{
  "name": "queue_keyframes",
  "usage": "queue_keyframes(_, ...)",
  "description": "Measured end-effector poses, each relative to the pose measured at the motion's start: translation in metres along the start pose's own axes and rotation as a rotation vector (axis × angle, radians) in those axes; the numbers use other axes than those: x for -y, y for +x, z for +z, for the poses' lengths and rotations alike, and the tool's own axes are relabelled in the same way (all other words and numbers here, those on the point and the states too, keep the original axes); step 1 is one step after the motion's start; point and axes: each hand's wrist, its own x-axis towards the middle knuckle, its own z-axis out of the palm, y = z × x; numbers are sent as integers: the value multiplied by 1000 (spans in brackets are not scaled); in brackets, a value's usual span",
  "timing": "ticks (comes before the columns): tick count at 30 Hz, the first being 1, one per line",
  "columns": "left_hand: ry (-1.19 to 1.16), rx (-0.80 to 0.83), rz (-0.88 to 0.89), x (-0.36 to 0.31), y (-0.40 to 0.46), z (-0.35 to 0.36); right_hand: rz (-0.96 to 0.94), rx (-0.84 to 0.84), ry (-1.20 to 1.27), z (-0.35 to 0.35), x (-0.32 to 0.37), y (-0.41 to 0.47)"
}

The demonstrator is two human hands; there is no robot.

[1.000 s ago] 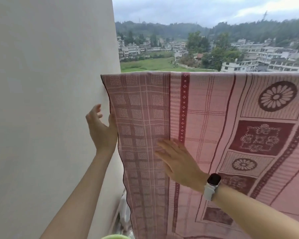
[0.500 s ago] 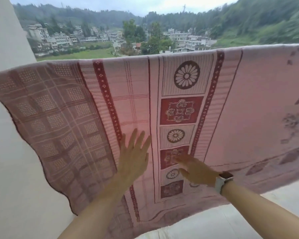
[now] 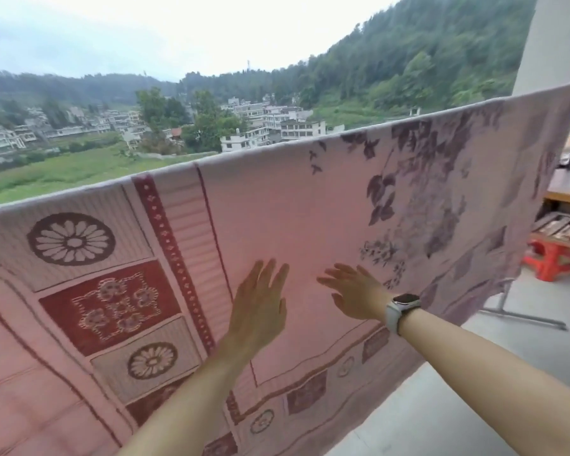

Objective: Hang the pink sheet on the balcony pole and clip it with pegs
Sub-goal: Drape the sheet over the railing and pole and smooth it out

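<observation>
The pink sheet (image 3: 303,218), patterned with dark red squares, flower wheels and purple leaves, hangs draped across the whole view; the pole under its top fold is hidden. My left hand (image 3: 259,307) lies flat against the sheet's middle with fingers straight and pointing up. My right hand (image 3: 352,294), with a white watch on the wrist, is spread flat against the sheet just to the right of it. No pegs are in view.
A white pillar (image 3: 553,37) stands at the far right. Behind the sheet's right edge are a red plastic stool (image 3: 553,258), stacked boards and a metal stand leg (image 3: 524,314) on the pale balcony floor (image 3: 474,406). Houses and green hills lie beyond.
The view has swung right along the sheet, away from the left wall. Both hands have moved right across the fabric, staying flat on it, from the chequered border to the plain pink middle.
</observation>
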Motion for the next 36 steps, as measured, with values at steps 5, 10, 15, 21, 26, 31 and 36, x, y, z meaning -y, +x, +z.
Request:
queue_keyframes(5,-67,-30,68,-102,95,22,121,-106,61,-16,-149,-29)
queue_keyframes(10,-156,-129,273,-240,204,27,284,-328,58,-41,-295,-76)
queue_keyframes(15,-236,-164,360,-363,306,49,495,-487,114,-52,-423,-116)
queue_keyframes(21,-305,-152,491,-494,417,103,650,-509,83,-49,-578,-137)
queue_keyframes(26,-358,-166,564,-587,537,131,733,-487,112,-71,-711,-115)
queue_keyframes(31,-377,-227,606,-672,653,140,784,-534,172,-93,-834,-89)
queue_keyframes(36,-401,-223,619,-749,735,187,777,-580,255,-81,-947,-65)
